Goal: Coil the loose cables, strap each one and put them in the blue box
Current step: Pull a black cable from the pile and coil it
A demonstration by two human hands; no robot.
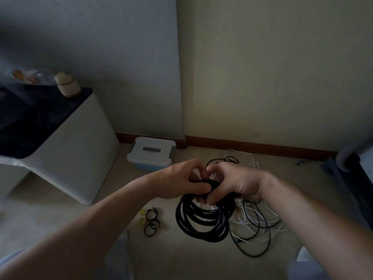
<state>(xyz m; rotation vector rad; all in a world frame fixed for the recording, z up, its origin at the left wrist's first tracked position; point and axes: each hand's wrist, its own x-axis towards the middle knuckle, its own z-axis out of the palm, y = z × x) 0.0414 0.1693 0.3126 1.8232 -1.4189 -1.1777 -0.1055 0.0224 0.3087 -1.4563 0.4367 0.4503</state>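
gripping top of coil [182, 217] with left hand [177, 181] and right hand [235, 183], fingers curled round it, over cables [256, 219], near box [148, 161].

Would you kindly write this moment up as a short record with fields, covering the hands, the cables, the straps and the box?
left hand: grips the top of the black coil
right hand: grips the same spot, touching the left hand
black coil: hangs in several loops from both hands; whether it is strapped cannot be told
loose cables: black and white, tangled on the floor right of the coil
straps: black loops on the floor left of the coil
blue box: by the wall, white lid on
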